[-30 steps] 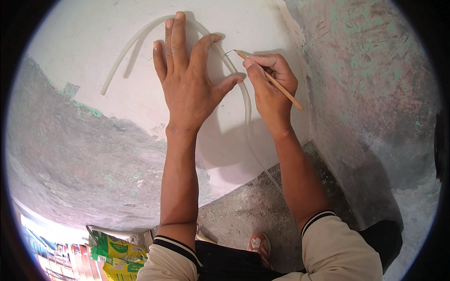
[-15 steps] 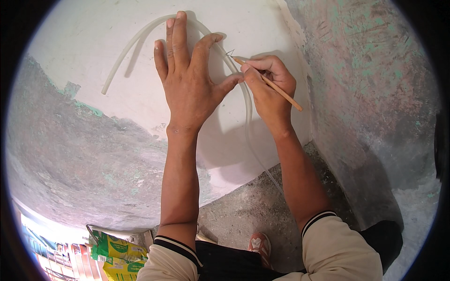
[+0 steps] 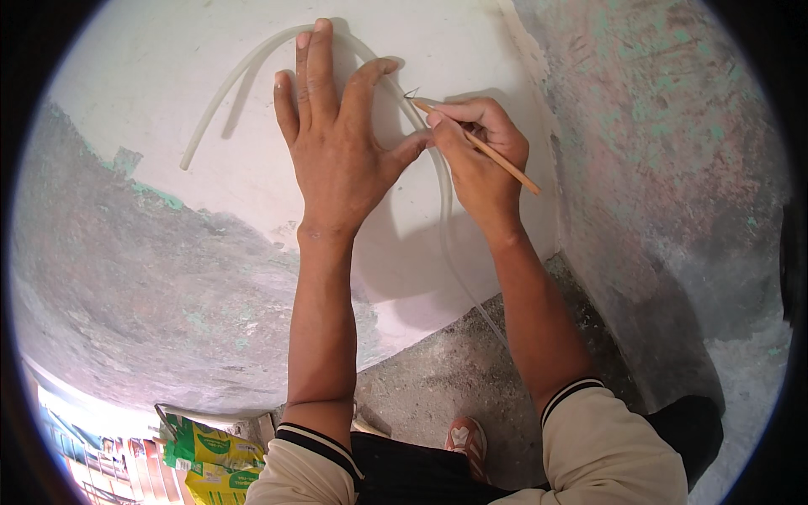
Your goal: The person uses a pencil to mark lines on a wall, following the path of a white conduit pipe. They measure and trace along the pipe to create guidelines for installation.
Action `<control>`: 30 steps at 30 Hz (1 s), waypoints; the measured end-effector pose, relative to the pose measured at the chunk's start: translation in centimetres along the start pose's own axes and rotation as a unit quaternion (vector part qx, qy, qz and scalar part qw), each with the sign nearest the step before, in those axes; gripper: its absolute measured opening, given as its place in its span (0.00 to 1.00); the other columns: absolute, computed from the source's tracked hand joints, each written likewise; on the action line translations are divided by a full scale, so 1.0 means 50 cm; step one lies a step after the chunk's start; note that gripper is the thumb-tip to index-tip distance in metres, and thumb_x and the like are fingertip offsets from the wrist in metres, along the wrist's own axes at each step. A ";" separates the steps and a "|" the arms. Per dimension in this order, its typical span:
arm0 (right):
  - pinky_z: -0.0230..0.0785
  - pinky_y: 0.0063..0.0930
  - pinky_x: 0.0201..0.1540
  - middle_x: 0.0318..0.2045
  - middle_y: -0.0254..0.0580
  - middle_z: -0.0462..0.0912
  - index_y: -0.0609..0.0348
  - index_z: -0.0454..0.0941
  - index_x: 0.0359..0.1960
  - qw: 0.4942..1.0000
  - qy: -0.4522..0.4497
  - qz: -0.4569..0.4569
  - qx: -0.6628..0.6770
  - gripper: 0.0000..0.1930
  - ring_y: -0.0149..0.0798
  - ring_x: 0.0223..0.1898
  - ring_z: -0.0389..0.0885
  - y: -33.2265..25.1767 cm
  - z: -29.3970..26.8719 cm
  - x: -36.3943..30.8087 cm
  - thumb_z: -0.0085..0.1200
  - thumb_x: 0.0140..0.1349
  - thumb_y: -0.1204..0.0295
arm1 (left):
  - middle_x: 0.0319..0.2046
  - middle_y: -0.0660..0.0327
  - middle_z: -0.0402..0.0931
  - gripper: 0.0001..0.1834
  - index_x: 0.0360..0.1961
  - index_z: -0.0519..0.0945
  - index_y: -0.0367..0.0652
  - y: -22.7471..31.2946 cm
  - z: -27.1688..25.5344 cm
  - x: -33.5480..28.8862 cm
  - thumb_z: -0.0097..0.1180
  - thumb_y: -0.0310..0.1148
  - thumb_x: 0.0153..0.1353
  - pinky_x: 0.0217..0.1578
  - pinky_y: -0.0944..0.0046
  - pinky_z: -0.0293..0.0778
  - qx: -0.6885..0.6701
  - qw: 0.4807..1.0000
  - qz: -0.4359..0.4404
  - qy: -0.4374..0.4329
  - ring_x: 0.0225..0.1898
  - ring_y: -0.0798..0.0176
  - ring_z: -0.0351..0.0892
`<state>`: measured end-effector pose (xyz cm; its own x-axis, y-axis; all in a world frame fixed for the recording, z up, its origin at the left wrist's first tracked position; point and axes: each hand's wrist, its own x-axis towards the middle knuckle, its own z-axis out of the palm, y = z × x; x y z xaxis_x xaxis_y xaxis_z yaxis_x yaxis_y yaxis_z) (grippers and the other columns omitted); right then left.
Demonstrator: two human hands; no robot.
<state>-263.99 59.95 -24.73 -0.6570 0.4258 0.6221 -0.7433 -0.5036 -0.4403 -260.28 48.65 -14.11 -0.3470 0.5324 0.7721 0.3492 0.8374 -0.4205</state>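
Observation:
A translucent plastic hose arches across the white part of the wall, then runs down on the right toward the floor. My left hand holds it against the wall with fingers spread, the fingertips at the top of the arch and the thumb and index finger farther down its right side. In my right hand is a wooden pencil, gripped between thumb and fingers. The pencil's tip is at the wall close to the hose's right side. A small dark angular pencil mark shows there.
To the right, a second wall with flaking green and grey paint meets this one at a corner. Below lies a rough concrete floor, where my shoe shows. A green and yellow bag is at the lower left.
Both hands have shifted very slightly left in the picture, the pencil with the right one. My grip on the hose and pencil looks the same.

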 end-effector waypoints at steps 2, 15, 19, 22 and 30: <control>0.73 0.20 0.36 0.33 0.36 0.85 0.65 0.81 0.37 1.000 0.007 -0.026 0.008 0.03 0.22 0.33 0.78 0.009 -0.006 0.000 0.61 0.63 0.83 | 0.78 0.50 0.50 0.45 0.59 0.78 0.59 0.000 -0.001 0.000 0.83 0.52 0.37 0.74 0.34 0.42 -0.007 1.000 -0.005 -0.001 0.80 0.41 0.46; 0.72 0.20 0.35 0.33 0.35 0.85 0.65 0.82 0.38 1.000 0.000 -0.002 0.012 0.03 0.22 0.32 0.77 0.001 0.002 0.001 0.62 0.64 0.82 | 0.79 0.50 0.51 0.43 0.57 0.80 0.60 0.005 -0.001 0.001 0.83 0.49 0.35 0.76 0.37 0.41 -0.018 1.000 -0.011 0.007 0.80 0.45 0.48; 0.72 0.20 0.35 0.33 0.36 0.85 0.65 0.82 0.38 1.000 -0.002 -0.001 0.015 0.03 0.22 0.32 0.78 0.000 0.003 0.003 0.62 0.64 0.82 | 0.79 0.51 0.50 0.43 0.57 0.80 0.60 0.007 0.000 0.002 0.83 0.49 0.35 0.76 0.37 0.41 -0.015 1.000 -0.014 0.003 0.80 0.45 0.47; 0.73 0.21 0.36 0.33 0.37 0.85 0.65 0.81 0.37 1.000 0.012 0.010 0.010 0.02 0.23 0.33 0.79 -0.016 0.007 0.001 0.61 0.65 0.81 | 0.79 0.51 0.50 0.44 0.59 0.79 0.60 0.002 0.001 0.000 0.83 0.52 0.36 0.75 0.35 0.42 -0.006 1.000 -0.009 -0.003 0.80 0.43 0.47; 0.70 0.22 0.47 0.32 0.42 0.84 0.63 0.76 0.31 0.979 0.086 0.014 0.182 0.13 0.30 0.38 0.80 -0.073 -0.030 0.015 0.52 0.73 0.67 | 0.78 0.48 0.52 0.44 0.59 0.80 0.59 0.005 -0.007 0.001 0.81 0.55 0.37 0.73 0.34 0.45 -0.006 1.000 -0.009 -0.006 0.80 0.42 0.47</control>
<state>-261.97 63.25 -23.64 -0.7112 0.5128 0.4809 -0.6513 -0.7381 -0.1761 -259.90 48.85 -13.98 -0.3634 0.5179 0.7744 0.3530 0.8458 -0.4000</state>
